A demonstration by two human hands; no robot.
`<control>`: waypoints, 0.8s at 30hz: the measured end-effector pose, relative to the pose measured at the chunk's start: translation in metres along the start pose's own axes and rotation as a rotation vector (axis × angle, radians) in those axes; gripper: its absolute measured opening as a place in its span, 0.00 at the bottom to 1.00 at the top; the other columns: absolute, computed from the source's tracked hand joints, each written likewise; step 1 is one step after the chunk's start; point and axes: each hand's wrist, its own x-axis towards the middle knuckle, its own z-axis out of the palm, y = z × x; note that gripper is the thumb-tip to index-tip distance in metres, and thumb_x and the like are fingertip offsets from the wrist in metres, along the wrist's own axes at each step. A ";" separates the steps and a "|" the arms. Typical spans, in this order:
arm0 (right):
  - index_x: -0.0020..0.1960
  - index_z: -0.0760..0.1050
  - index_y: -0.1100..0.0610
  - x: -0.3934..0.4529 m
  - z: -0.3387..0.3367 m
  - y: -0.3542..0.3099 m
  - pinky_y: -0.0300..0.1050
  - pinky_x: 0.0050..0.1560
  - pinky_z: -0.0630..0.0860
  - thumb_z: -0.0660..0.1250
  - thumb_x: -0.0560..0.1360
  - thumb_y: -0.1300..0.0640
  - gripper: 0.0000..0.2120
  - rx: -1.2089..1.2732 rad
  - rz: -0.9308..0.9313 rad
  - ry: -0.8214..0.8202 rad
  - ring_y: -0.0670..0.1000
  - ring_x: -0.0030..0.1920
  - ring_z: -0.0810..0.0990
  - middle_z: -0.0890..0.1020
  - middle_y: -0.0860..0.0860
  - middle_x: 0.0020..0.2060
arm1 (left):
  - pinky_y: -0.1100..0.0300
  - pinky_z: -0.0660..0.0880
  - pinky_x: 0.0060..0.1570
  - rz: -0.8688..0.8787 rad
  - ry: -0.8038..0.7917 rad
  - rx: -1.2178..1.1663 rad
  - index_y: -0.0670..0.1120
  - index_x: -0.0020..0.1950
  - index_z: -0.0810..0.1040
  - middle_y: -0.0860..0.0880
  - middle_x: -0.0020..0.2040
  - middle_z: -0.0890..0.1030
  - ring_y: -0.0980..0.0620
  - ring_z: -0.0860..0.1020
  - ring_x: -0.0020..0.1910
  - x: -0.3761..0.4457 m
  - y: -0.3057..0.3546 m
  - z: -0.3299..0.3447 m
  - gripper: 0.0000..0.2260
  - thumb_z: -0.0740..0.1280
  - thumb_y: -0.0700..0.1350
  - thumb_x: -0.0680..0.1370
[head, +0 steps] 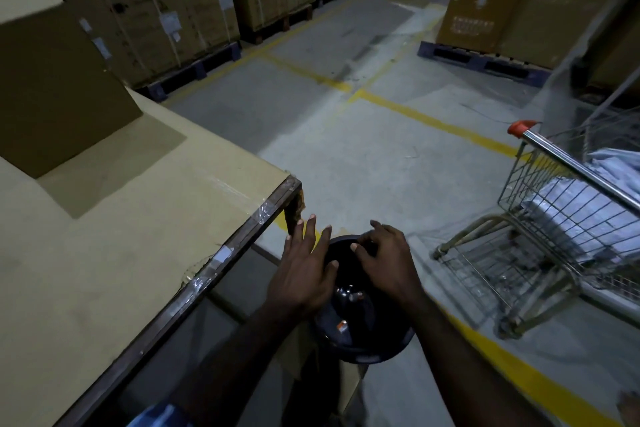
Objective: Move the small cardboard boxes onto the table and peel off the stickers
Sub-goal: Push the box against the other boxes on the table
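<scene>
One cardboard box (52, 80) sits on the table (138, 218). My left hand (301, 274) is spread, holding nothing; my right hand (384, 260) curls over the black bin (363, 340), pinch unclear. More boxes probably remain.

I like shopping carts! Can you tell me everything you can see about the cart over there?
The shopping cart stands on the concrete floor at the right, apart from both hands. It looks like shiny metal wire mesh with a silver handle bar ending in an orange-red cap, and a lower wire shelf on a tan frame. Its basket holds pale, wrapped bundles. The right edge of the picture cuts part of it off.
</scene>
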 end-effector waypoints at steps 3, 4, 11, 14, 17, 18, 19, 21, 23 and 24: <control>0.51 0.82 0.57 0.002 -0.011 -0.038 0.38 0.63 0.61 0.72 0.73 0.55 0.08 0.043 -0.058 0.064 0.54 0.70 0.67 0.76 0.56 0.66 | 0.48 0.44 0.76 0.019 0.066 -0.033 0.50 0.79 0.48 0.48 0.79 0.39 0.49 0.37 0.77 -0.005 -0.003 -0.027 0.27 0.54 0.54 0.82; 0.51 0.82 0.56 0.002 -0.015 -0.053 0.36 0.62 0.60 0.72 0.73 0.55 0.08 0.054 -0.083 0.078 0.54 0.70 0.68 0.76 0.55 0.67 | 0.48 0.45 0.76 0.037 0.112 -0.046 0.50 0.79 0.49 0.49 0.79 0.40 0.50 0.38 0.77 -0.008 -0.004 -0.039 0.27 0.53 0.54 0.82; 0.51 0.81 0.54 -0.013 -0.014 -0.182 0.32 0.59 0.61 0.71 0.74 0.54 0.07 0.102 -0.330 0.212 0.50 0.67 0.72 0.78 0.51 0.64 | 0.55 0.41 0.75 0.051 0.403 -0.131 0.52 0.79 0.53 0.52 0.79 0.44 0.56 0.39 0.77 -0.063 -0.026 -0.149 0.27 0.50 0.58 0.80; 0.49 0.81 0.54 -0.032 0.002 -0.253 0.33 0.59 0.64 0.71 0.73 0.52 0.07 0.137 -0.463 0.232 0.50 0.64 0.74 0.79 0.51 0.62 | 0.55 0.43 0.75 0.041 0.519 -0.110 0.54 0.79 0.53 0.53 0.79 0.44 0.58 0.39 0.76 -0.108 -0.055 -0.202 0.27 0.51 0.58 0.80; 0.50 0.81 0.54 -0.057 0.023 -0.332 0.35 0.57 0.65 0.70 0.73 0.51 0.08 0.153 -0.608 0.239 0.51 0.63 0.75 0.80 0.52 0.62 | 0.55 0.43 0.75 0.002 0.623 -0.056 0.54 0.79 0.52 0.53 0.79 0.43 0.57 0.39 0.77 -0.164 -0.087 -0.257 0.28 0.51 0.59 0.80; 0.50 0.80 0.54 -0.067 0.030 -0.359 0.33 0.56 0.64 0.70 0.74 0.52 0.08 0.162 -0.651 0.230 0.51 0.63 0.75 0.80 0.52 0.62 | 0.54 0.44 0.76 -0.013 0.657 -0.031 0.54 0.79 0.52 0.53 0.79 0.43 0.57 0.39 0.77 -0.184 -0.099 -0.274 0.28 0.51 0.59 0.80; 0.51 0.80 0.55 -0.077 0.039 -0.385 0.33 0.55 0.63 0.70 0.74 0.52 0.08 0.176 -0.693 0.223 0.51 0.62 0.75 0.80 0.52 0.62 | 0.54 0.45 0.76 -0.030 0.690 -0.002 0.54 0.79 0.52 0.52 0.80 0.44 0.56 0.40 0.77 -0.204 -0.112 -0.291 0.28 0.52 0.59 0.80; 0.51 0.81 0.55 -0.096 0.058 -0.435 0.35 0.55 0.66 0.69 0.74 0.51 0.10 0.206 -0.779 0.216 0.52 0.61 0.76 0.80 0.52 0.61 | 0.53 0.45 0.76 -0.072 0.749 0.056 0.53 0.79 0.53 0.52 0.80 0.45 0.55 0.41 0.78 -0.243 -0.137 -0.321 0.28 0.52 0.59 0.80; 0.52 0.80 0.56 -0.117 0.081 -0.481 0.41 0.59 0.70 0.69 0.73 0.50 0.12 0.238 -0.855 0.183 0.53 0.61 0.76 0.80 0.52 0.61 | 0.51 0.46 0.76 -0.119 0.799 0.108 0.53 0.79 0.54 0.51 0.80 0.46 0.54 0.42 0.78 -0.283 -0.162 -0.347 0.28 0.52 0.59 0.79; 0.53 0.80 0.56 -0.128 0.093 -0.504 0.42 0.60 0.71 0.69 0.73 0.50 0.12 0.251 -0.884 0.155 0.53 0.62 0.75 0.80 0.52 0.61 | 0.50 0.46 0.76 -0.150 0.821 0.131 0.52 0.79 0.54 0.51 0.80 0.47 0.54 0.42 0.78 -0.304 -0.174 -0.358 0.28 0.52 0.59 0.79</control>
